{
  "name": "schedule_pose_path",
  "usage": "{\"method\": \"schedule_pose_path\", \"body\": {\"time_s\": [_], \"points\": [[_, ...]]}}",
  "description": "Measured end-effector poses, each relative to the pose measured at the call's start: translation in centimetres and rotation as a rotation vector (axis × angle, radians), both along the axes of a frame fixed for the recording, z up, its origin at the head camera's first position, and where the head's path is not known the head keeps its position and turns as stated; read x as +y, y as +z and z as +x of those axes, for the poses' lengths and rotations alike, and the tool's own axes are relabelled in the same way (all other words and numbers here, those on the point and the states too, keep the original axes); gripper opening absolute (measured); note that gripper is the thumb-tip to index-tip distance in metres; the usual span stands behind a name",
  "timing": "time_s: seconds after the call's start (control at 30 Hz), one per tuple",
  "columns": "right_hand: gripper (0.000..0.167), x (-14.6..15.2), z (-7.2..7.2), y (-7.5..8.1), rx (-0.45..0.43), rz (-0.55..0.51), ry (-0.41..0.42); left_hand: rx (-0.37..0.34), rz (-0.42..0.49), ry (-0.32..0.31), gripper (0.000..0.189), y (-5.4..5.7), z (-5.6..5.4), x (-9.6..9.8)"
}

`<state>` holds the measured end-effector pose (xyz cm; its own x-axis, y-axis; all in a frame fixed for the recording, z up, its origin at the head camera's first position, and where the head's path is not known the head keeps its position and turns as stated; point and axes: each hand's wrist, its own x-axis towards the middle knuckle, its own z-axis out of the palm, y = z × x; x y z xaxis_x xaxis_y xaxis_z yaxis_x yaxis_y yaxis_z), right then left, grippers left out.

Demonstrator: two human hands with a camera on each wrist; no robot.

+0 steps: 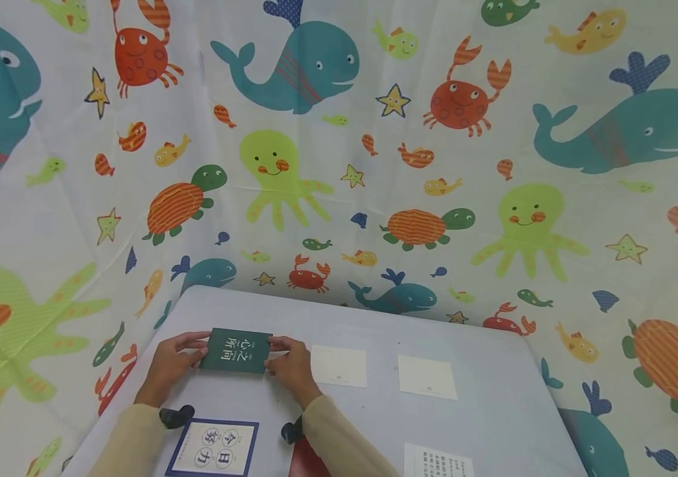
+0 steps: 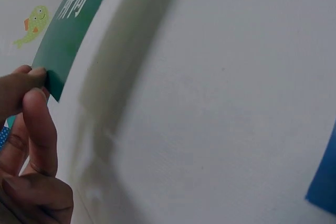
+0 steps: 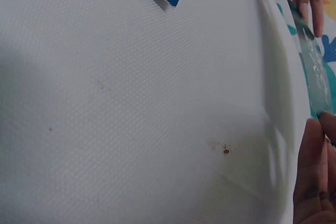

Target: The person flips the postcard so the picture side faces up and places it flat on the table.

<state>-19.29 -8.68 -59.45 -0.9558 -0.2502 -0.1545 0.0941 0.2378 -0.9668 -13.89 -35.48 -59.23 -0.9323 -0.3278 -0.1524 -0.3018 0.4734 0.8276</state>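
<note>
A dark green card (image 1: 238, 350) with white Chinese characters is held above the white table by both hands. My left hand (image 1: 173, 366) pinches its left edge between thumb and fingers. The opposite edge is pinched by my right hand (image 1: 292, 368). In the left wrist view, the card (image 2: 65, 51) casts a shadow on the tabletop, and the left hand (image 2: 37, 140) grips its corner. Seen nearly edge-on in the right wrist view, the card (image 3: 314, 69) stretches between the two hands, with the right hand (image 3: 313, 177) partly cut off by the frame.
A blue-bordered card (image 1: 214, 448) lies near the left forearm. Two blank-looking white cards (image 1: 339, 366) (image 1: 427, 377) lie right of the hands. A printed white card (image 1: 437, 460) and a red item (image 1: 308, 460) sit at the front edge. A sea-animal curtain (image 1: 339, 252) stands behind the table.
</note>
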Motion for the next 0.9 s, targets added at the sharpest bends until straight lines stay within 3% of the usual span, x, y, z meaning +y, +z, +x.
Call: {"method": "schedule_pose_path", "body": {"time_s": [0.53, 0.9], "points": [[0.052, -0.3, -0.4, 0.0, 0.068, 0.112, 0.025, -0.025, -0.033, 0.028, 0.044, -0.4, -0.3, 0.5], [0.052, -1.1, -0.5, -0.2, 0.105, 0.175, 0.041, 0.016, -0.114, 0.062, 0.040, -0.5, -0.3, 0.8]]}}
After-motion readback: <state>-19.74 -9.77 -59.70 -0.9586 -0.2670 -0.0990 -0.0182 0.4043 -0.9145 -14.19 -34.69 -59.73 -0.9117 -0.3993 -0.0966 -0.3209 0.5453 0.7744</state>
